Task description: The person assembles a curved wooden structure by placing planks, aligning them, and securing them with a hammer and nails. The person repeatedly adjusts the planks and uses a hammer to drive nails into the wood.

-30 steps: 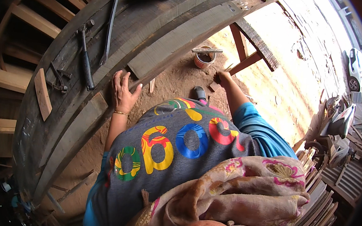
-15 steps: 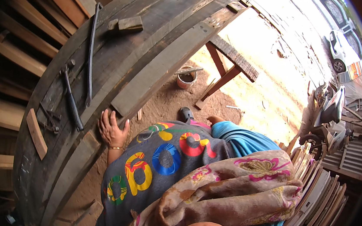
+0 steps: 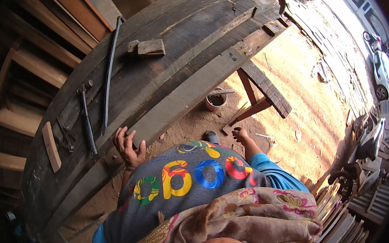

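Note:
My left hand (image 3: pixel 128 148) is at the near edge of a dark, worn wooden workbench (image 3: pixel 160 83), with its fingers apart and nothing in them. Out beyond my body, my right hand (image 3: pixel 239 134) hangs low over the ground near a small wooden trestle (image 3: pixel 267 90); its fingers are loosely bent and hold nothing that I can see. On the bench top, closest to my left hand, lies a hammer (image 3: pixel 89 123) with a dark handle. Beside it are a long metal bar (image 3: pixel 109 78), a small dark metal tool (image 3: pixel 65 138) and a slightly curved wooden strip (image 3: pixel 51 147). Farther off rest wood blocks (image 3: pixel 151 47).
A bucket (image 3: pixel 216 101) stands on the dirt ground between bench and trestle. Curved wooden pieces (image 3: pixel 40 67) crowd the left side. Stacked boards (image 3: pixel 335 236) lean at the lower right, with a motorcycle (image 3: pixel 364 159) behind them and a white car (image 3: pixel 386 76) farther away.
The view has shifted, so the bench appears farther right and lower. My right hand has come out from beside my body. My left hand stays at the bench edge, its fingers more bent.

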The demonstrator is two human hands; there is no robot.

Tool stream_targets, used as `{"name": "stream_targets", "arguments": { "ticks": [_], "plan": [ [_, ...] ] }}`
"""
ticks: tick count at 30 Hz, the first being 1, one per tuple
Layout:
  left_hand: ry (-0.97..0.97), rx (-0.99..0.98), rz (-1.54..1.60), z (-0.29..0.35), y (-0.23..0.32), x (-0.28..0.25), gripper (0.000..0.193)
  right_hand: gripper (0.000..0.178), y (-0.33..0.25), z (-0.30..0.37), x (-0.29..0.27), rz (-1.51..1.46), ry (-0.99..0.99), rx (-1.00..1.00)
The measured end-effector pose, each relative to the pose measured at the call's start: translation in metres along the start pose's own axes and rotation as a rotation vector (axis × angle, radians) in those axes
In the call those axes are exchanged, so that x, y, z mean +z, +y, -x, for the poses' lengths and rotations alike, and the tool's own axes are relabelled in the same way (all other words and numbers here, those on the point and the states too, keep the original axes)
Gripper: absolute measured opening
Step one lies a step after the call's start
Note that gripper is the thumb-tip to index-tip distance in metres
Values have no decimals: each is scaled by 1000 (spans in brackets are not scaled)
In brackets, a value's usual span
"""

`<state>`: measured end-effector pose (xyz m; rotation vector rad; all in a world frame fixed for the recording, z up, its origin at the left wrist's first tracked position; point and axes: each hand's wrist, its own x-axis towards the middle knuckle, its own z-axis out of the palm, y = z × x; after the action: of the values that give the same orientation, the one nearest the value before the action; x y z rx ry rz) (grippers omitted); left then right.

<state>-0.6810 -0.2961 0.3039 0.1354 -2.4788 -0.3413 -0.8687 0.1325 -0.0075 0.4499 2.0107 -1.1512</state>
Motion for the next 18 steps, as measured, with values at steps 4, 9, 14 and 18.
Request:
{"name": "stream_targets", "arguments": {
  "ticks": [4,9,14,18],
  "plan": [
    [31,53,-23,-62,23,24,43,47,36,2,-19,119,-108,77],
    [207,-131,-221,-110,-26,33,40,47,59,16,-69,232,-120,133],
    [20,-846,-669,-100,-141,5,40,47,48,16,-102,313,-127,110],
    [-309,-974,-527,-95,-192,-10,40,47,44,33,-117,318,-87,69]
  ]
}}
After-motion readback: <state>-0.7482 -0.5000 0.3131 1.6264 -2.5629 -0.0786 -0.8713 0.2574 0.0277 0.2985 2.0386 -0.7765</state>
